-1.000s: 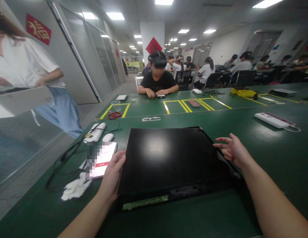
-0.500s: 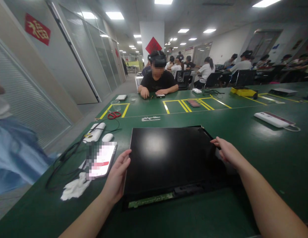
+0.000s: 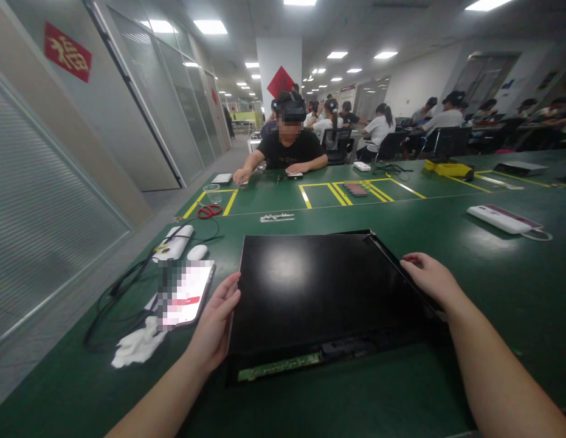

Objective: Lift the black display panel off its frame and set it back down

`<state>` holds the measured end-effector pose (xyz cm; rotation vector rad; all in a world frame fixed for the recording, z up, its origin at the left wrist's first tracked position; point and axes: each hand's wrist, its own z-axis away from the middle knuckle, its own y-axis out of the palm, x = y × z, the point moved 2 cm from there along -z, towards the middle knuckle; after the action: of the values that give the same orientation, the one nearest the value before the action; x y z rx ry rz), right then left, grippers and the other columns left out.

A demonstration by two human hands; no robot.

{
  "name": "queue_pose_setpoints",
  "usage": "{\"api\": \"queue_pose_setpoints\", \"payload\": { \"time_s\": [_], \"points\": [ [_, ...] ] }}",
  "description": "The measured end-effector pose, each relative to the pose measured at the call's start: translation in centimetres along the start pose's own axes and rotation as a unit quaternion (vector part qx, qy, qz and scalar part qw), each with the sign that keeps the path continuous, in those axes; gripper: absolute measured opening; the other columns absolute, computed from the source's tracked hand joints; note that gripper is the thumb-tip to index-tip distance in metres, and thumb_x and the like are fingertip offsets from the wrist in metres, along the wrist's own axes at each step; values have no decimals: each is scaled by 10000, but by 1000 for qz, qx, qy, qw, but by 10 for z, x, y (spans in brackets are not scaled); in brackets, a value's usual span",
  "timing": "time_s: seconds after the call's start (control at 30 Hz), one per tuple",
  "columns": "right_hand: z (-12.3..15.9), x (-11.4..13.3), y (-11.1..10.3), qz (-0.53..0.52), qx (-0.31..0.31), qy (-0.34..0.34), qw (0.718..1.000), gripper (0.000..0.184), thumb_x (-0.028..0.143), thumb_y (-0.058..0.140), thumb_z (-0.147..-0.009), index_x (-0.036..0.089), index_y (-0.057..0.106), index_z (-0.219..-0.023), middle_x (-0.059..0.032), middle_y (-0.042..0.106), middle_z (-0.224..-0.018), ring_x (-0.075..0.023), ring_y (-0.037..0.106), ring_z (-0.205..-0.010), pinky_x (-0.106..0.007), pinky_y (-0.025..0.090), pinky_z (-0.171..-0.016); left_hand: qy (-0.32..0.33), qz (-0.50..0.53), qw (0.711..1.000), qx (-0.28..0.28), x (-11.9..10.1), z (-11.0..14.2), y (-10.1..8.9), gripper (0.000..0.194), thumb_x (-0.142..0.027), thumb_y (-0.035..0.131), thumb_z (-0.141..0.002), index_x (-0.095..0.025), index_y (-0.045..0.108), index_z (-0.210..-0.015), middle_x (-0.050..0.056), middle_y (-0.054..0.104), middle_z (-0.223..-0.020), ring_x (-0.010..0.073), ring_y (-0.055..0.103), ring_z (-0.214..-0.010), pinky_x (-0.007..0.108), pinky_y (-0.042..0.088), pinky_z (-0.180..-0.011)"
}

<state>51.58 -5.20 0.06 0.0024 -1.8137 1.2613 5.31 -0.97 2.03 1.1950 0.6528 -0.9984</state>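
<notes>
A black display panel [image 3: 310, 286] lies on the green table in front of me, screen up, with a dark frame or cover under it. Along its near edge a green circuit board strip [image 3: 279, 367] is exposed. My left hand [image 3: 215, 322] holds the panel's left edge, thumb and fingertips against the side. At the right edge, my right hand [image 3: 428, 278] has its fingers bent, with thumb and fingertip pinched at the dark rim. Its lower fingers are hidden behind the hand.
Left of the panel lie a phone [image 3: 191, 295], a crumpled tissue [image 3: 140, 345], a white mouse [image 3: 197, 252], black cables and red-handled scissors [image 3: 210, 211]. A white power bank [image 3: 499, 220] sits at right. A co-worker [image 3: 289, 143] sits across the table.
The panel has shifted slightly right with my left hand. My right hand moved in to the right edge, then slightly outward, fingers curling. A person at left walked out of view.
</notes>
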Motion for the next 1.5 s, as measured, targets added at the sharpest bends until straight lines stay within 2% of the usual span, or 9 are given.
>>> {"api": "queue_pose_setpoints", "payload": {
  "time_s": [0.1,0.2,0.33,0.5,0.73,0.97,1.2,1.4,1.5],
  "points": [
    [-6,-9,11,16,40,-19,999,235,403,664,-752,230,712,-903,-111,724,-978,-308,664,-932,-435,500,-847,5,-2,1000,4,0,0,0,505,-180,832,-707,-236,691,-1189,81,711,-1267,278,709,-1090,325,596,-877],
    [-6,-12,21,33,30,-64,997,236,393,679,-740,242,748,-907,-119,719,-1012,-328,657,-1019,-451,505,-903,6,5,1000,14,0,-1,0,493,-168,836,-700,-251,693,-1165,64,712,-1273,278,710,-1086,321,602,-865],
    [-4,-11,25,99,24,-87,991,344,425,651,-780,203,780,-1010,-167,698,-1104,-364,644,-1095,-498,481,-987,5,19,1000,17,-1,-1,-1,482,-142,837,-695,-275,680,-1131,29,720,-1259,256,719,-1059,311,610,-843],
    [-2,-5,27,225,67,-100,967,506,411,509,-896,97,726,-1229,-218,655,-1254,-360,615,-1192,-453,457,-1045,8,20,999,24,1,-2,-3,454,-150,842,-700,-270,668,-1101,17,740,-1204,241,730,-1025,302,615,-825],
    [0,-1,27,253,65,-94,961,520,439,506,-917,109,716,-1259,-206,651,-1274,-350,623,-1181,-441,474,-1035,6,24,1000,11,2,-7,-2,447,-116,822,-711,-264,652,-1097,13,758,-1129,233,740,-996,291,621,-799],
    [2,-1,28,259,60,-90,960,534,454,500,-927,113,702,-1286,-202,631,-1301,-345,613,-1196,-423,471,-1035,-11,26,999,24,1,-2,3,440,-117,754,-791,-280,635,-1182,16,716,-1257,222,730,-1041,294,612,-846],
    [3,-1,27,261,66,-85,959,561,468,493,-930,100,685,-1306,-209,614,-1317,-340,617,-1185,-408,474,-1026,-6,-2,999,33,5,0,2,427,-143,709,-839,-266,613,-1237,42,661,-1377,253,678,-1177,336,570,-969],
    [1,-4,29,264,65,-95,957,554,459,498,-926,95,686,-1299,-205,628,-1295,-332,620,-1179,-405,460,-1043,-31,-3,999,-14,7,-2,-1,701,-112,624,-896,-284,363,-1524,71,522,-1544,237,577,-1322,327,519,-1045],
    [0,-6,30,266,60,-104,957,541,446,501,-925,91,691,-1285,-206,638,-1281,-328,615,-1189,-405,458,-1047,-47,-4,999,15,6,-2,-3,730,-117,688,-842,-232,403,-1505,89,501,-1559,265,551,-1348,326,523,-1041]
  ]
}}
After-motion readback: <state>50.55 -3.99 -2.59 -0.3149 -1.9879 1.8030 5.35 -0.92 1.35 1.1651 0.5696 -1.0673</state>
